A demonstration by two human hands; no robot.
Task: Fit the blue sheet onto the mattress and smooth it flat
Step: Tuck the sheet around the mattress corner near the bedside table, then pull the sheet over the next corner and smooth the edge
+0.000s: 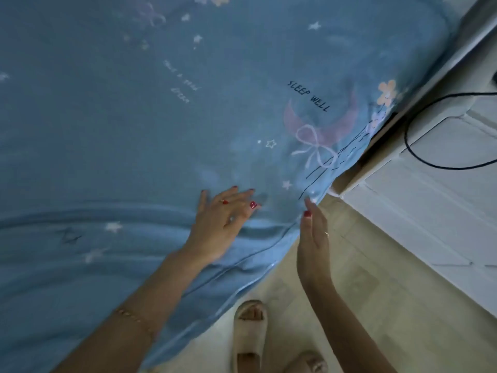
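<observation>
**Blue sheet covering the bed**

The mattress is lying hidden under the blue sheet (161, 117). The left hand (223, 219) is pressing flat, fingers spread (wrinkles nearby); the right hand (313, 238), fingers straight, is touching the sheet's corner edge.

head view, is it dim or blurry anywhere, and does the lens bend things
Head view: dim, bluish light, no glare; left hand and right hand slightly motion-smeared; blue sheet prints soft toward the far edge; wide-angle lens curves the sheet's folds and the white furniture edges.
</observation>
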